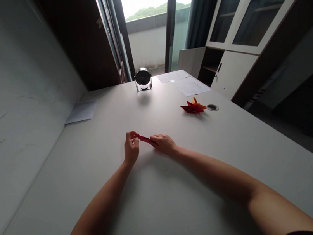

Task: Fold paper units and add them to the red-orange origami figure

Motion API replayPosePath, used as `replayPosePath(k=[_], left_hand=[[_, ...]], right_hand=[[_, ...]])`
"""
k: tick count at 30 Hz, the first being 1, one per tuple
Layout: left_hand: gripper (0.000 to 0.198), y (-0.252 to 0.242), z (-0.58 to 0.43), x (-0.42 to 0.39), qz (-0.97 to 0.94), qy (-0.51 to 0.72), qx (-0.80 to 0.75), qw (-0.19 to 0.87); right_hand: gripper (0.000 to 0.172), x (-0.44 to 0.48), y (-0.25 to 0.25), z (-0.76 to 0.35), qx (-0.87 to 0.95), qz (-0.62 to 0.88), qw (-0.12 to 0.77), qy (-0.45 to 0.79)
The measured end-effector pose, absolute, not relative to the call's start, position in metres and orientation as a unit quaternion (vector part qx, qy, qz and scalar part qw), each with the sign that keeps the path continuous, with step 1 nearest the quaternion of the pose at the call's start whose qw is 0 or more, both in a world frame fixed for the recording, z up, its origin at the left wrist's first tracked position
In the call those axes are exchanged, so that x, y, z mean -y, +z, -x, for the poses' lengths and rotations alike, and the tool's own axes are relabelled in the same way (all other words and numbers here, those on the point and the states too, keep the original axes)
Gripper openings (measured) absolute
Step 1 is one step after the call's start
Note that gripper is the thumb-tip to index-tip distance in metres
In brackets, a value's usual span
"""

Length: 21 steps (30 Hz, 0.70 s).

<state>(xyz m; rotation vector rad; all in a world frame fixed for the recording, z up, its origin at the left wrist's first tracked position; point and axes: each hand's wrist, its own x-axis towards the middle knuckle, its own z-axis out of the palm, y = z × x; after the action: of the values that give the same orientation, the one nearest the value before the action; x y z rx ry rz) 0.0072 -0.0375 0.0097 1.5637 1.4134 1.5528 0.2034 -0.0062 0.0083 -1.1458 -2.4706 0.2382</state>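
Observation:
Between my two hands a folded strip of red paper (pixel 143 138) is held just above the white table. My left hand (pixel 132 146) pinches its left end with the fingers curled. My right hand (pixel 163 144) grips the other end, its fingers closed over the paper and partly hiding it. The strip slopes down from left to right. Beyond my right hand, folded red paper pieces (pixel 192 107) lie together with a folded orange paper piece (pixel 198 104) on the table.
A small round black fan-like device (pixel 143 78) on a stand is at the table's (pixel 108 113) far edge. Printed sheets (pixel 191 85) lie at back right, another paper sheet (pixel 81 111) by the left wall. A round cable hole (pixel 212 107) is near the right edge. Cabinets (pixel 234 70) stand beyond.

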Motion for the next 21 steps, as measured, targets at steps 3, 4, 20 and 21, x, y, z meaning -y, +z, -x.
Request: replayPosePath(k=[3, 4, 20, 21], left_hand=[[0.043, 0.0199, -0.0066, 0.0444, -0.702, 0.472, -0.524, 0.103], [0.043, 0.022, -0.0072, 0.046, -0.734, 0.429, -0.523, 0.065], [0.025, 0.0166, -0.0014, 0.0411, -0.815, 0.245, -0.524, -0.021], [0.025, 0.016, -0.0015, 0.041, -0.816, 0.243, -0.524, -0.021]], right_hand=[[0.026, 0.0056, 0.0091, -0.2037, 0.891, 0.412, 0.177, 0.074], [0.026, 0.0051, 0.0092, -0.2039, 0.892, 0.412, 0.172, 0.071], [0.037, -0.0006, 0.0063, -0.2072, 0.907, 0.391, 0.156, 0.019], [0.037, -0.0007, 0.0058, -0.2072, 0.908, 0.387, 0.16, 0.019]])
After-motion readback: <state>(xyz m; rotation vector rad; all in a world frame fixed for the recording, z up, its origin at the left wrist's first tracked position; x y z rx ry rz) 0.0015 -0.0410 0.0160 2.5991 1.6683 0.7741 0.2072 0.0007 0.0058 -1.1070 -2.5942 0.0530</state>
